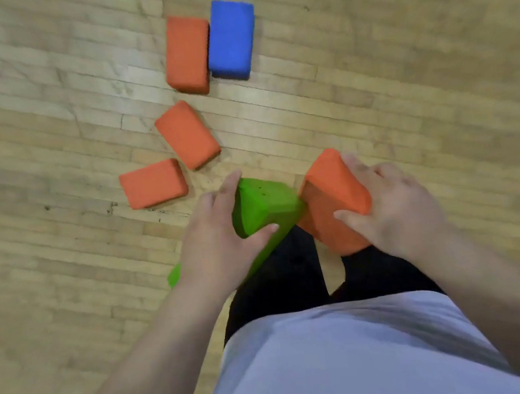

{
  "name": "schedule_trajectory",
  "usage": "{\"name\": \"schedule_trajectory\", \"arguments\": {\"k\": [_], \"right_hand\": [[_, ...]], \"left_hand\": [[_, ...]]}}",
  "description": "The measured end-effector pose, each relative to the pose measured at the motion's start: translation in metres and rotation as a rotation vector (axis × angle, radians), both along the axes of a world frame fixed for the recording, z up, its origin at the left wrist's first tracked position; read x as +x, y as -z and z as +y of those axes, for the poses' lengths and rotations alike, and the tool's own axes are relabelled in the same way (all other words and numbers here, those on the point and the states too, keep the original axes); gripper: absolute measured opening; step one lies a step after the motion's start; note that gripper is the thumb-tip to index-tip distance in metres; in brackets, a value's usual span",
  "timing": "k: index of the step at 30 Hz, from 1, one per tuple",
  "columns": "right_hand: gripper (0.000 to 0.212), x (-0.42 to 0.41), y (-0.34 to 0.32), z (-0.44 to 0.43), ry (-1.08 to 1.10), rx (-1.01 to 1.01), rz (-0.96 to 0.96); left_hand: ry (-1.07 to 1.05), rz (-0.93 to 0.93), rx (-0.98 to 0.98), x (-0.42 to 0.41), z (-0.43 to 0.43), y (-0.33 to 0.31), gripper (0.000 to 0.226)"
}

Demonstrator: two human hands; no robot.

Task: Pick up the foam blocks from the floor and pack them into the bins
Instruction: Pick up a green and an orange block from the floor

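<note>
My left hand [221, 237] grips a green foam block [263, 206], fingers over its far side and thumb on the near face. My right hand [390, 203] grips an orange foam block [330, 194], which touches the green one. Both are held above the wooden floor [48, 141], in front of my legs. Three more orange blocks lie on the floor: one [153, 183] to the left, one [187, 134] tilted above it, and one [187, 54] farther off. A blue block [231, 39] lies right beside that far orange block. No bin is in view.
A sliver of another green piece [174, 275] shows beside my left wrist. My dark trouser legs [282, 279] and light shirt [354, 358] fill the lower middle. Bare wood floor extends to the left and right.
</note>
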State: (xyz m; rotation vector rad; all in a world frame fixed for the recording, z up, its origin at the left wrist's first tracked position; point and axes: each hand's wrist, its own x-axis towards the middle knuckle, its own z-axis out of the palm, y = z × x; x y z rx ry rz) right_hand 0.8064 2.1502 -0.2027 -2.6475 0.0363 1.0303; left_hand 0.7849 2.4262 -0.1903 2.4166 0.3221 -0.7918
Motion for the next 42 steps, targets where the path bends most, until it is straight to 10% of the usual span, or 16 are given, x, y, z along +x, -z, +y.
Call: {"name": "schedule_trajectory", "arguments": {"k": [20,30,42], "right_hand": [[0.097,-0.355,-0.132,-0.341,0.721,-0.162,-0.232],[0.094,-0.591,-0.250,-0.530,1.545,-0.284,-0.579],[0.093,-0.625,-0.315,-0.684,2.034,-0.609,-0.769]], "left_hand": [[0.569,-0.274,-0.215,-0.168,-0.412,-0.113,0.094],[1.024,-0.326,-0.629,-0.306,-0.725,-0.211,0.091],[1.385,-0.318,-1.014,-0.353,-1.025,-0.270,0.095]]}}
